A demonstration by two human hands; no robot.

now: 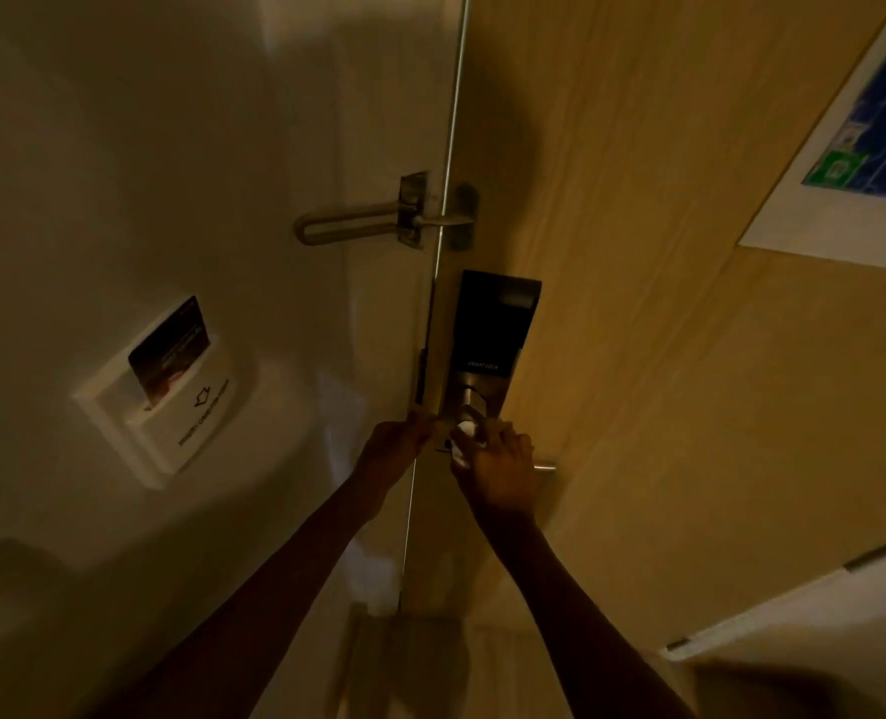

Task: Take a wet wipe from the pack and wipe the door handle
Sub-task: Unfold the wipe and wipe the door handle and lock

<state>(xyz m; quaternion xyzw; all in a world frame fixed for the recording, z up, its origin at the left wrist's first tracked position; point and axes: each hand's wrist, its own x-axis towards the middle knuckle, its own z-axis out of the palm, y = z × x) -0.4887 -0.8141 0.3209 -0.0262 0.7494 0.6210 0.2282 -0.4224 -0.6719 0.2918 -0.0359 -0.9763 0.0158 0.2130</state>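
Note:
My right hand (pixel 497 472) is closed around a white wet wipe (pixel 462 443) and presses it on the metal door handle (pixel 545 466), whose tip sticks out to the right of my fingers. The handle sits below a black smart lock panel (pixel 492 324) on the wooden door (pixel 689 355). My left hand (pixel 396 448) rests against the door's edge just left of the lock, fingers curled; I cannot tell whether it grips anything. The wipe pack is not in view.
A metal swing bar latch (pixel 357 225) bridges the door frame above the lock. A white key-card holder (pixel 166 397) with a card in it hangs on the left wall. A blue and white notice (pixel 866 137) is on the door at upper right.

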